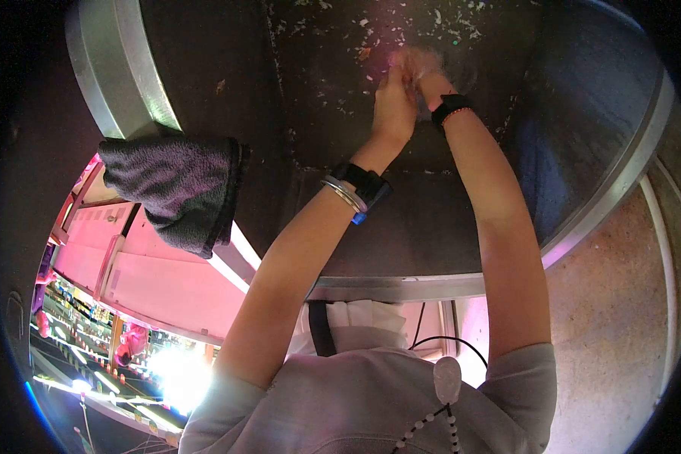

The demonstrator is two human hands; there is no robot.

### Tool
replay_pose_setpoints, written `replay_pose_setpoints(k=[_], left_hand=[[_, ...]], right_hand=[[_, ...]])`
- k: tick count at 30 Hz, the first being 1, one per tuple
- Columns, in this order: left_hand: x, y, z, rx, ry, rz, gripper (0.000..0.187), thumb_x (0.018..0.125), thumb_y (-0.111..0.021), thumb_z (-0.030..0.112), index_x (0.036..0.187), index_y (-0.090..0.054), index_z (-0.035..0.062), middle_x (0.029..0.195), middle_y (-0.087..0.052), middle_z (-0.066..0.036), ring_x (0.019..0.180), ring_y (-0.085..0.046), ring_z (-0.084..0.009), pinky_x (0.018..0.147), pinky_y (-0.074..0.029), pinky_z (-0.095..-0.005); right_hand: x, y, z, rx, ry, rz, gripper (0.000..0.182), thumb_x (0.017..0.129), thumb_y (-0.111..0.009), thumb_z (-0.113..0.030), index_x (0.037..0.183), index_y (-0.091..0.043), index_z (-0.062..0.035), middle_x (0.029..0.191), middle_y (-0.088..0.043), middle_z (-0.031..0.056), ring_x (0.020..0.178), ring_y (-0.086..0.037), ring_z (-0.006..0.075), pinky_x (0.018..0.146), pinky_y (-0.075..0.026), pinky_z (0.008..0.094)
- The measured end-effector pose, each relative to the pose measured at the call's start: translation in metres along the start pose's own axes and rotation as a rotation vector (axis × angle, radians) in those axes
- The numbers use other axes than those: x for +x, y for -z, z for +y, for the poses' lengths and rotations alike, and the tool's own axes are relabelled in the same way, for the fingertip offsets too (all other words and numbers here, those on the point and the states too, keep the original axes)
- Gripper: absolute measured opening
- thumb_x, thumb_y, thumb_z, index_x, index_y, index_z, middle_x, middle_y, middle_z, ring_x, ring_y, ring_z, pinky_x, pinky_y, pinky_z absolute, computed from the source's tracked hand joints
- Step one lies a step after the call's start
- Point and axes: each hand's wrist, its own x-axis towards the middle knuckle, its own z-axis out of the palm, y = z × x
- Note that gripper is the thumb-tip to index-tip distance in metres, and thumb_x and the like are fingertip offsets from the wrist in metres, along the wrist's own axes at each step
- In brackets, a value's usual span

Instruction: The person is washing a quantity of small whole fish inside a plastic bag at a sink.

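Over a dark sink basin (386, 234), my two hands are close together near the top of the view. My left hand (396, 102) shows its back and side, and its fingers reach toward the other hand, seeming to touch it. My right hand (430, 76) is largely smeared by motion at the fingers. Whether anything small lies between them cannot be made out. Pale flakes and scraps (401, 30) are scattered over the basin's dark floor beyond my fingers. A black wristband and bangles circle my left wrist; a black band and a red beaded bracelet circle my right.
A dark grey cloth (178, 185) hangs over the metal rim at left. The basin's metal front edge (408, 287) runs between my body and the basin. A speckled brown surface (605, 325) lies at right. Pink panels (159, 287) and bright lights show at lower left.
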Motion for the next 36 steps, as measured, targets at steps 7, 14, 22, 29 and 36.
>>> replay_pose_setpoints(k=[7, 14, 22, 29, 36], left_hand=[[-0.005, -0.001, -0.008, 0.019, -0.015, 0.003, 0.016, 0.077, -0.049, -0.005, 0.093, -0.048, -0.0025, 0.088, -0.057, -0.025, 0.087, -0.055, -0.0422, 0.072, -0.044, -0.0447], [-0.008, -0.001, -0.020, 0.074, 0.049, -0.027, 0.016, 0.078, -0.050, -0.002, 0.094, -0.049, -0.0017, 0.089, -0.058, -0.025, 0.089, -0.056, -0.0409, 0.074, -0.044, -0.0432], [-0.005, 0.004, -0.018, 0.077, 0.010, -0.024, 0.018, 0.078, -0.052, 0.001, 0.096, -0.049, -0.0004, 0.090, -0.059, -0.024, 0.092, -0.056, -0.0401, 0.076, -0.045, -0.0426], [-0.007, 0.001, -0.021, 0.089, 0.018, -0.014, 0.019, 0.076, -0.053, -0.001, 0.095, -0.050, 0.0001, 0.090, -0.060, -0.022, 0.092, -0.056, -0.0393, 0.076, -0.045, -0.0420], [-0.007, 0.004, -0.018, 0.072, 0.037, -0.041, 0.019, 0.076, -0.053, -0.002, 0.095, -0.050, 0.0000, 0.090, -0.059, -0.022, 0.092, -0.057, -0.0393, 0.076, -0.045, -0.0423]], right_hand=[[0.007, -0.033, 0.004, -0.046, 0.036, 0.139, 0.018, 0.080, -0.052, -0.022, 0.086, -0.065, -0.0095, 0.094, -0.064, 0.0123, 0.089, -0.061, 0.0308, 0.073, -0.049, 0.0397], [-0.022, -0.018, -0.016, -0.052, -0.063, 0.026, 0.023, 0.080, -0.052, -0.023, 0.095, -0.062, -0.0089, 0.101, -0.060, 0.0147, 0.095, -0.058, 0.0300, 0.078, -0.047, 0.0404], [-0.024, -0.036, -0.011, 0.063, 0.006, 0.166, 0.024, 0.084, -0.051, -0.022, 0.099, -0.065, -0.0085, 0.107, -0.060, 0.0130, 0.099, -0.058, 0.0308, 0.081, -0.048, 0.0392], [0.032, -0.142, 0.053, -0.376, 0.186, 0.453, 0.035, 0.086, -0.042, -0.022, 0.111, -0.053, 0.0000, 0.118, -0.050, 0.0200, 0.113, -0.046, 0.0325, 0.094, -0.037, 0.0374], [-0.022, -0.040, -0.006, 0.034, 0.046, 0.176, 0.023, 0.085, -0.049, -0.018, 0.098, -0.064, -0.0064, 0.106, -0.060, 0.0142, 0.099, -0.058, 0.0303, 0.081, -0.048, 0.0398]])
